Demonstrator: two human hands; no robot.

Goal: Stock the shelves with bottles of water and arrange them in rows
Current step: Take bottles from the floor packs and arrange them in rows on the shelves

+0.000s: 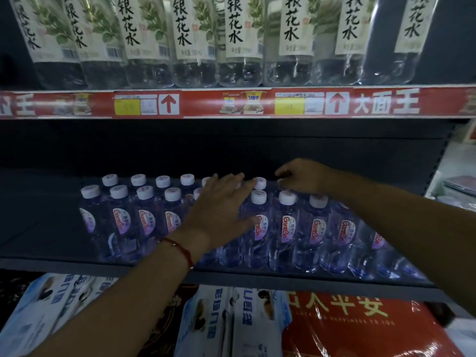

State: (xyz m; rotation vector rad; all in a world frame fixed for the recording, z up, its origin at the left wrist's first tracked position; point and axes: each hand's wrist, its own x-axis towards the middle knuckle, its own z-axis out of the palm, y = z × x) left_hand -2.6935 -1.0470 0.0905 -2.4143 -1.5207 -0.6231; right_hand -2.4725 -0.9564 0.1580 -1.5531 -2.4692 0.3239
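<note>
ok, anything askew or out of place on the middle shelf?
Nothing stands out. The small water bottles stand upright, capped, in two rows. Left hand lies flat over the caps; right hand curls over a back-row bottle. The shelf left of them holds no bottles.

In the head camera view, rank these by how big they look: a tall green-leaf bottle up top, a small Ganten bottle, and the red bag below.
1. red bag
2. tall green-leaf bottle, cropped at the top
3. small Ganten bottle

The bag sits nearer the camera, so true size is unsure.
</note>
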